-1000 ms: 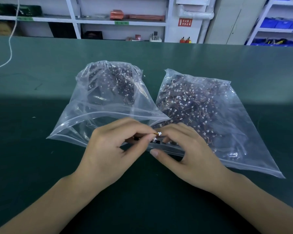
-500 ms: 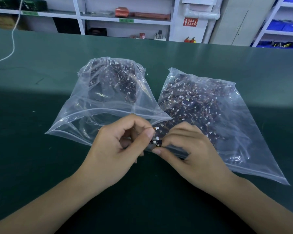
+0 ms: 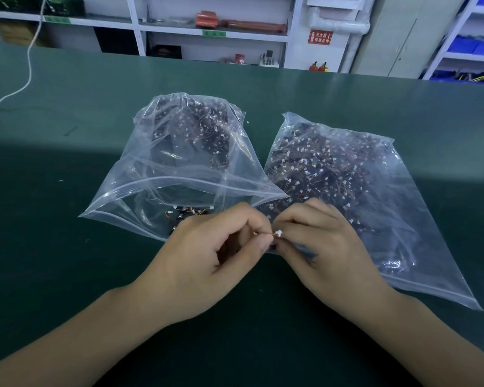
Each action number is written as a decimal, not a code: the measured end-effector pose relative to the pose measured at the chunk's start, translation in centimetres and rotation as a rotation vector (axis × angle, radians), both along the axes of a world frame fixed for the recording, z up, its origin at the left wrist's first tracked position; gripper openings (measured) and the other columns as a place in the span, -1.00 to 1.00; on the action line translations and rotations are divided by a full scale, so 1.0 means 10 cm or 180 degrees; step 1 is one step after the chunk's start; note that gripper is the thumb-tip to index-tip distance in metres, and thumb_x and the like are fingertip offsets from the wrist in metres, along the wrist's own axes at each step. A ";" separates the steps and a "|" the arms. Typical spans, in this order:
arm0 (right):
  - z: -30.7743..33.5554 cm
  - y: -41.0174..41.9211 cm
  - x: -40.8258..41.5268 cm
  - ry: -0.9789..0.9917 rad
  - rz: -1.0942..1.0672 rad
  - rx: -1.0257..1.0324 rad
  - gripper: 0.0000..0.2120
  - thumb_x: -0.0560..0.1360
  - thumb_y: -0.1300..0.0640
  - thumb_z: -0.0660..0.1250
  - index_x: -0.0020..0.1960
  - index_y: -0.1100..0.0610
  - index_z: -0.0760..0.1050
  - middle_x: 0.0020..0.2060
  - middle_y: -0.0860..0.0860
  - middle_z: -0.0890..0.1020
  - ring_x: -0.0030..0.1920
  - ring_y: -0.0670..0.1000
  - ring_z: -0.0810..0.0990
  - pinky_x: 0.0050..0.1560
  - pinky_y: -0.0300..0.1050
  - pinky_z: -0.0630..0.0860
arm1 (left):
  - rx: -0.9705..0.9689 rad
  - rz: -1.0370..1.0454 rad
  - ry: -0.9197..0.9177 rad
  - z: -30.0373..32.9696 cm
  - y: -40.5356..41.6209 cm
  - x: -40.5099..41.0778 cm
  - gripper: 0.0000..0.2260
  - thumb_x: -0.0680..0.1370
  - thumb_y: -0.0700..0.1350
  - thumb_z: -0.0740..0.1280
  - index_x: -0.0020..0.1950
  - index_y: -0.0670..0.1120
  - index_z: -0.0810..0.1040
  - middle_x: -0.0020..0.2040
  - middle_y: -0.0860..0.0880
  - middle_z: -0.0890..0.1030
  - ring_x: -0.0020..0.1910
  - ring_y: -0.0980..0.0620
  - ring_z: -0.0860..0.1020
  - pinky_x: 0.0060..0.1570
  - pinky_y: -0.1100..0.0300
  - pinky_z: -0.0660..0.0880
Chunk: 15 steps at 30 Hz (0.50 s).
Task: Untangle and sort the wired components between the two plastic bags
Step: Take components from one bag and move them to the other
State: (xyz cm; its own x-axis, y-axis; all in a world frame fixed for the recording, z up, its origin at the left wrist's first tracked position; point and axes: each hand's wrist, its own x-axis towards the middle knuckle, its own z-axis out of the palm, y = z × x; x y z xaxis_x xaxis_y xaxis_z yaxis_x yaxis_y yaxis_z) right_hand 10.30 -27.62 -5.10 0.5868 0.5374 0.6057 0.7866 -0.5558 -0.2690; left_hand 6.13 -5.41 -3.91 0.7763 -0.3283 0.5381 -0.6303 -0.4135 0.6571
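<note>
While both hands meet low over the green surface [image 3: 67, 275], they share one small wired component [image 3: 277, 234] — its white connector shows between the fingertips, with a thin orange wire running back toward the left hand [image 3: 207, 258]. That hand has its fingers curled in, thumb and forefinger pinching the wire end. The right hand [image 3: 319, 247] is curled too, its thumb and forefinger pinching the component at the connector and a dark part just below it. The pinch sits in front of the mouths of two clear plastic bags lying side by side. The left bag [image 3: 179, 163] gapes open toward the person, a dark heap of components bunched at its far end and a few loose ones just behind the left knuckles. The right bag [image 3: 375, 191] lies flatter — a wide tangle of dark parts, brown wires and white connectors fills most of it. A white cable [image 3: 28, 65] trails across the far left of the surface.
</note>
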 end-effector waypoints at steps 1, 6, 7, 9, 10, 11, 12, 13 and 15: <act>0.00 0.00 0.00 -0.0080 -0.0011 -0.0084 -0.82 0.65 0.10 0.33 -0.01 0.07 0.71 -0.09 -0.10 0.63 -0.10 0.02 0.52 -0.05 0.04 0.47 | 0.0028 0.0046 -0.0085 0.00 0.00 0.00 -0.92 0.70 -0.05 0.35 0.06 0.02 0.62 -0.32 0.04 0.49 -0.36 0.00 0.51 -0.32 0.22 0.43; -0.01 0.00 0.00 0.0049 0.0036 -0.0028 -0.83 0.64 0.18 0.34 0.07 0.03 0.70 -0.09 -0.09 0.62 -0.09 0.01 0.54 -0.01 0.03 0.50 | 0.0013 -0.0052 -0.0131 0.04 0.02 0.01 -0.91 0.66 -0.07 0.42 0.06 0.00 0.73 -0.34 0.08 0.56 -0.38 0.01 0.57 -0.32 0.20 0.47; -0.01 0.00 0.00 0.0131 0.0045 0.0073 -0.82 0.64 0.19 0.37 0.14 0.03 0.72 -0.09 -0.10 0.64 -0.09 0.00 0.56 0.01 -0.01 0.50 | 0.0122 -0.0136 -0.0108 0.05 0.03 0.01 -0.92 0.66 -0.07 0.43 0.04 0.00 0.73 -0.34 0.08 0.56 -0.37 0.03 0.56 -0.32 0.21 0.47; 0.00 0.00 0.01 0.0185 0.0057 0.0280 -0.81 0.64 0.21 0.43 0.20 0.06 0.73 -0.10 -0.09 0.67 -0.11 0.00 0.59 0.02 -0.04 0.51 | 0.0575 -0.0298 -0.0157 0.06 0.06 0.01 -0.91 0.66 -0.05 0.44 0.01 0.01 0.73 -0.29 0.10 0.59 -0.33 0.09 0.57 -0.27 0.26 0.48; 0.01 0.00 0.01 0.0163 0.0044 0.0372 -0.83 0.63 0.21 0.45 0.20 0.08 0.73 -0.12 -0.09 0.68 -0.13 -0.01 0.59 0.00 -0.04 0.52 | 0.0873 -0.0365 -0.0215 0.07 0.06 0.00 -0.90 0.67 -0.02 0.42 0.02 0.03 0.73 -0.25 0.11 0.62 -0.29 0.11 0.58 -0.24 0.24 0.51; 0.01 0.01 0.01 0.0137 0.0014 0.0462 -0.84 0.62 0.20 0.47 0.18 0.09 0.74 -0.14 -0.09 0.69 -0.16 -0.02 0.58 -0.03 -0.04 0.51 | 0.1161 -0.0409 -0.0294 0.07 0.07 0.00 -0.89 0.68 0.00 0.40 0.04 0.04 0.72 -0.21 0.13 0.64 -0.26 0.14 0.60 -0.23 0.20 0.54; 0.02 0.01 0.01 0.0126 -0.0016 0.0553 -0.85 0.61 0.19 0.48 0.15 0.10 0.75 -0.16 -0.10 0.70 -0.18 -0.04 0.57 -0.05 -0.06 0.51 | 0.1394 -0.0417 -0.0390 0.08 0.07 -0.01 -0.88 0.69 0.02 0.38 0.05 0.06 0.71 -0.18 0.14 0.65 -0.23 0.15 0.60 -0.23 0.15 0.56; 0.02 0.01 0.01 0.0144 -0.0030 0.0645 -0.87 0.59 0.19 0.49 0.12 0.11 0.75 -0.17 -0.11 0.71 -0.19 -0.06 0.57 -0.06 -0.08 0.51 | 0.1554 -0.0386 -0.0505 0.08 0.07 -0.01 -0.87 0.69 0.03 0.36 0.06 0.08 0.71 -0.17 0.15 0.65 -0.23 0.16 0.60 -0.25 0.12 0.57; 0.02 0.01 0.00 0.0243 -0.0036 0.0804 -0.90 0.58 0.16 0.50 0.07 0.11 0.76 -0.18 -0.14 0.72 -0.19 -0.10 0.58 -0.06 -0.13 0.51 | 0.1726 -0.0222 -0.0797 0.08 0.07 -0.03 -0.83 0.71 0.05 0.32 0.04 0.09 0.70 -0.21 0.14 0.62 -0.26 0.13 0.58 -0.33 0.07 0.55</act>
